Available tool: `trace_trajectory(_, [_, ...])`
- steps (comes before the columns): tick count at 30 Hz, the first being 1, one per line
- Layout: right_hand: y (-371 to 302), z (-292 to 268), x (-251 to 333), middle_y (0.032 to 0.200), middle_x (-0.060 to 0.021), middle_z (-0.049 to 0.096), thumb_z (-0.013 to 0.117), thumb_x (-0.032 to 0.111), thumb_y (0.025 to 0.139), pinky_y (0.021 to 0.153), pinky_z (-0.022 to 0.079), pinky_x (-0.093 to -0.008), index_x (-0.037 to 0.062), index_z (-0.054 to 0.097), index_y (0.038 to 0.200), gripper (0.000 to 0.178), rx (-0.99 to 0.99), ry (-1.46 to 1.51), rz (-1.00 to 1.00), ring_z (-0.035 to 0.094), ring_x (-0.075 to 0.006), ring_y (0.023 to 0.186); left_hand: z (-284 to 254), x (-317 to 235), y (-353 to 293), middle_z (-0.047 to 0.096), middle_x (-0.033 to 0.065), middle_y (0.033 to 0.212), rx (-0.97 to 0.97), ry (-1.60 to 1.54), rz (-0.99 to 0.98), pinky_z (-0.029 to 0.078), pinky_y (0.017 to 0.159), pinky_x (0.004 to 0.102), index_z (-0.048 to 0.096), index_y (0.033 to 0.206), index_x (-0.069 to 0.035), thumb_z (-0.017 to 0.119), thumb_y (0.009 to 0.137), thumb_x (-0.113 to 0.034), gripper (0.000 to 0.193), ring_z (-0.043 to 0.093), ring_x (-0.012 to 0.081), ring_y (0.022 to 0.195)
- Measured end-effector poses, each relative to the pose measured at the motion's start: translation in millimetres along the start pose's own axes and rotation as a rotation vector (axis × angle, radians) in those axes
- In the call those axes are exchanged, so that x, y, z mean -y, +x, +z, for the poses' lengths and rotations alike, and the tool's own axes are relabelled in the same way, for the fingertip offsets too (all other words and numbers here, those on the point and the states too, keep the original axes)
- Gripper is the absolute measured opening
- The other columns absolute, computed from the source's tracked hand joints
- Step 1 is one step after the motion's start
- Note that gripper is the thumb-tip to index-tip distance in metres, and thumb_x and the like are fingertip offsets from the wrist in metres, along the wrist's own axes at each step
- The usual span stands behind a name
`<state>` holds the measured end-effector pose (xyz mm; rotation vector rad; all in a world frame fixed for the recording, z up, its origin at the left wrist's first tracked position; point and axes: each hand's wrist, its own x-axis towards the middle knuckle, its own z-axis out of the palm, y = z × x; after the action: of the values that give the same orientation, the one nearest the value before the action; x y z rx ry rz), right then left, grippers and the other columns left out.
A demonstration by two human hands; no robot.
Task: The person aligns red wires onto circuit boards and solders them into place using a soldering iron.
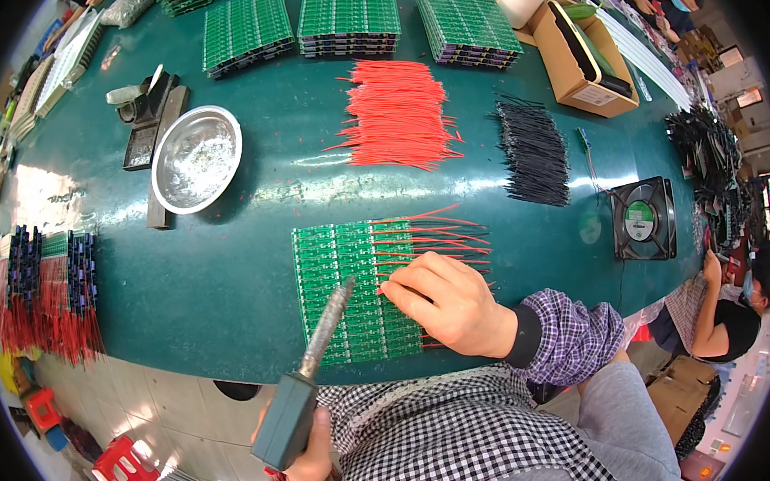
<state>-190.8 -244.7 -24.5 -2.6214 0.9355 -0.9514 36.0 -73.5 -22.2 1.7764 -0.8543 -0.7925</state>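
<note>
A panel of green circuit boards [341,314] lies flat on the table right before me. Red and black wires [442,235] stick out from its right side. My left hand [314,448] is closed round the blue-green handle of a soldering iron [288,418]. The iron's long metal shaft slants up and its tip is over the middle of the panel. My right hand [449,303] is closed above the panel's right part, thumb and forefinger pinched on a wire just right of the iron's tip. Most of that wire is hidden under the hand.
Beyond lie red wires [399,116], black wires [532,152] and stacked green panels [348,18]. A metal bowl [197,159] stands left, a black fan [644,220] right, a cardboard box [581,65] far right. Wired boards [44,288] sit at the left edge. Other people work at right.
</note>
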Motion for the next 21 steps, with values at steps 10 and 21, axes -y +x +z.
trace_trajectory(10, [-7,-5,4,0.094,-0.009,0.066,0.072,0.004,0.071,0.065,0.053,-0.0311,-0.0035,0.069,0.099,0.028,-0.042,0.01,-0.025,0.062,-0.0217,0.081,1,-60,94,0.068,0.0179,0.109,-0.445,-0.256,0.526,0.032,0.048,0.0222,0.059,0.115,0.013,0.062,0.087,0.006,0.029,0.041,0.0088,0.053])
trace_trajectory(21, [-7,-2,-1,0.092,-0.0081,0.064,0.073,0.003,0.07,0.064,0.053,-0.0303,-0.0024,0.067,0.098,0.029,0.002,0.007,-0.013,0.059,-0.0211,0.078,-8,-17,5,0.071,0.0131,0.1,0.027,-0.08,-0.015,0.053,0.077,0.0332,0.068,0.111,0.006,0.079,0.077,0.002,0.035,0.068,0.0215,0.087])
